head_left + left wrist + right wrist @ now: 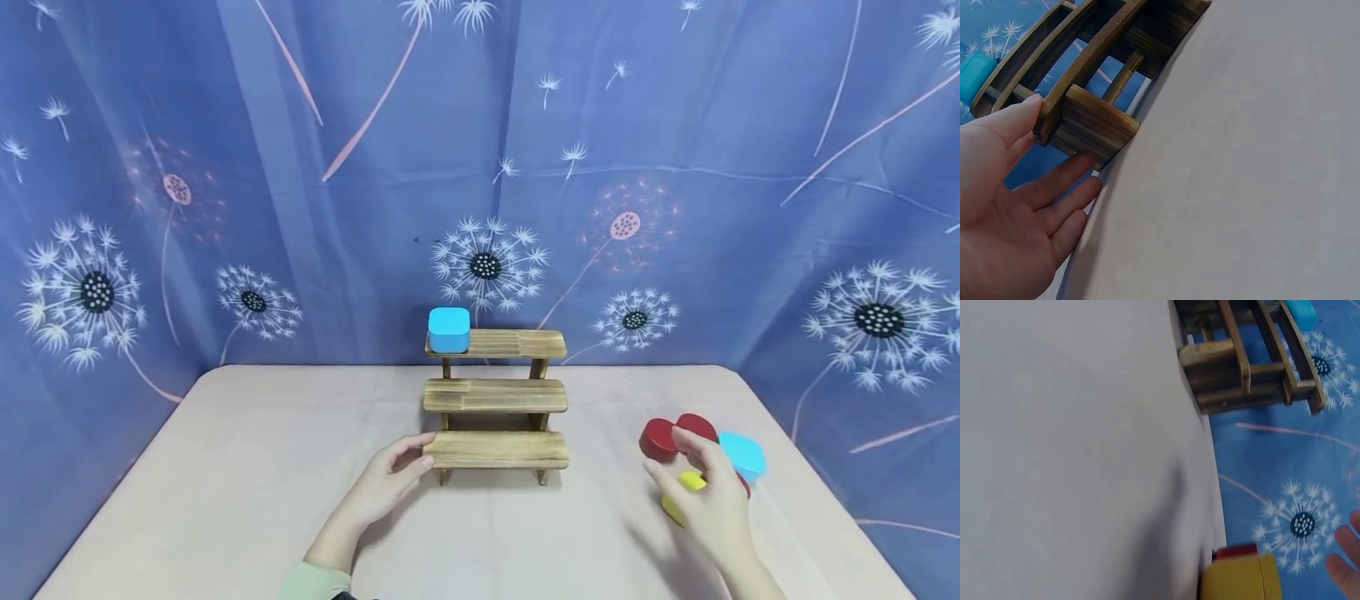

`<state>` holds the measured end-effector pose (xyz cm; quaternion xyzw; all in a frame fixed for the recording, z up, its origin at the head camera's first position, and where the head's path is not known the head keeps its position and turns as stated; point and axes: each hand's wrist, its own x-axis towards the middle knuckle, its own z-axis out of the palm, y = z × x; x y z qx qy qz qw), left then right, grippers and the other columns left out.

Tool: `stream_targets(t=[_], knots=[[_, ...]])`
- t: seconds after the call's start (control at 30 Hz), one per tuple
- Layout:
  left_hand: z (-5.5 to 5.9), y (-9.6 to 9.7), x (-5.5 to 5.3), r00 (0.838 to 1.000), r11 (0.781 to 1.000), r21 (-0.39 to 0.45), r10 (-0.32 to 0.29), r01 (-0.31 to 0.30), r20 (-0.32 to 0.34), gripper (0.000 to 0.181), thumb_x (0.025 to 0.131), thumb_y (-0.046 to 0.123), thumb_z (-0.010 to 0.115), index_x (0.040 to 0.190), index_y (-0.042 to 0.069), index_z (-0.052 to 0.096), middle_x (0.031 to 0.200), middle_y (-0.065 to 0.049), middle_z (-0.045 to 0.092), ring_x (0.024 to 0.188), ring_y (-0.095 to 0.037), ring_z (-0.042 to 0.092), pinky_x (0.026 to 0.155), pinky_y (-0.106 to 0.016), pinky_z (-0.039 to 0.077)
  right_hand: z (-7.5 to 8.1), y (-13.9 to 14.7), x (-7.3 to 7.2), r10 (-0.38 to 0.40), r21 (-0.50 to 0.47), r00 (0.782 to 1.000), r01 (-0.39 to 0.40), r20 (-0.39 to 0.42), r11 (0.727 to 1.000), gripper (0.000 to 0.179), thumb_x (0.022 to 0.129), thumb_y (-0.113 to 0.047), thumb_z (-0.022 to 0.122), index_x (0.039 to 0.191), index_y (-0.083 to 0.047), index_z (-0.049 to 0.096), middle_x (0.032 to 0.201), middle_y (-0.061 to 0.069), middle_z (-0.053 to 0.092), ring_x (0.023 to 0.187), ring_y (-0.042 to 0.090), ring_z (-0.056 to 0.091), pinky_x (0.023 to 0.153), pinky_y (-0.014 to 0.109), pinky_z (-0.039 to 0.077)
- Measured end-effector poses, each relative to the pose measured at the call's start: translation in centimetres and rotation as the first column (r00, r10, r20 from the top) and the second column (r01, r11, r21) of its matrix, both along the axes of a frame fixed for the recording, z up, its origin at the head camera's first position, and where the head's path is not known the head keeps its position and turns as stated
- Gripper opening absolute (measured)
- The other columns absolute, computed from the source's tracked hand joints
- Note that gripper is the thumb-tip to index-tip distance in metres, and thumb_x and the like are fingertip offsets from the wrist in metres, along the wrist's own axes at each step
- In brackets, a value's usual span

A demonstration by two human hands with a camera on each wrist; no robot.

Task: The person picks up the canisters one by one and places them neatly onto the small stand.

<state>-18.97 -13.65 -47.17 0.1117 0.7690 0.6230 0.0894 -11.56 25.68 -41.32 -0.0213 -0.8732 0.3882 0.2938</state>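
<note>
Left hand steadies the stepped rack; right hand hovers over the loose blocks, holding nothing.

I see my left hand (386, 483) with fingers straight and relaxed, thumb against the left end of the lowest step of the wooden stepped rack (495, 396), the fingers lying just under that end board; nothing is grasped. Up and away from that hand, a blue block (448, 329) sits on the left end of the top step. My right hand (708, 492) is loosely spread above a cluster on the table (225, 467), gripping nothing: a yellow block (686, 483) directly beneath the fingers, two red round blocks (663, 439) just beyond the fingertips, a second blue block (744, 456) to their right. A blue dandelion-print cloth (300, 167) hangs behind.
</note>
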Motion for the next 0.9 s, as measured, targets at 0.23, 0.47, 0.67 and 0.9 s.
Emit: stream_targets(t=[0.23,0.47,0.67,0.9], knots=[[0.1,-0.2,0.0,1.0,1.0,0.015,0.009,-0.008,-0.008,0.045,0.091,0.026,0.062,0.132,0.009,0.053,0.136,-0.02,0.05,0.122,-0.036,0.051,0.09,-0.037,0.054,0.2,2.5,0.0,0.015,0.02,0.996,-0.017,0.082,1.0,0.06,0.079,-0.018,0.078,0.13,-0.001,0.05,0.119,0.017,0.057,0.1,-0.021,0.038,0.085,-0.007,0.03],[0.7,0.0,-0.2,1.0,1.0,-0.001,0.012,-0.012,0.009,0.044,0.092,0.025,0.061,0.133,0.01,0.053,0.136,-0.02,0.051,0.123,-0.035,0.051,0.09,-0.035,0.054,0.1,4.7,0.0,0.073,0.062,0.995,-0.077,0.066,0.995,0.062,0.076,-0.014,0.079,0.129,-0.002,0.05,0.118,-0.016,0.053,0.103,-0.021,0.039,0.085,-0.006,0.03],[1.1,0.1,-0.3,1.0,1.0,-0.002,0.016,-0.016,0.015,0.043,0.092,0.025,0.061,0.133,0.011,0.053,0.138,-0.017,0.049,0.125,-0.034,0.049,0.094,-0.038,0.052,0.0,5.7,0.2,0.111,0.085,0.986,-0.122,0.128,0.989,0.064,0.075,-0.017,0.08,0.13,-0.004,0.05,0.119,-0.002,0.058,0.102,-0.021,0.041,0.083,-0.005,0.031],[0.6,0.1,-0.2,1.0,1.0,-0.016,0.023,-0.023,0.021,0.043,0.092,0.025,0.062,0.132,0.012,0.054,0.139,-0.016,0.049,0.126,-0.034,0.049,0.094,-0.038,0.052,-0.6,6.6,0.6,0.138,0.171,0.968,-0.175,0.209,0.97,0.068,0.077,-0.027,0.079,0.133,-0.006,0.048,0.12,0.018,0.059,0.103,-0.025,0.034,0.083,-0.006,0.022]])
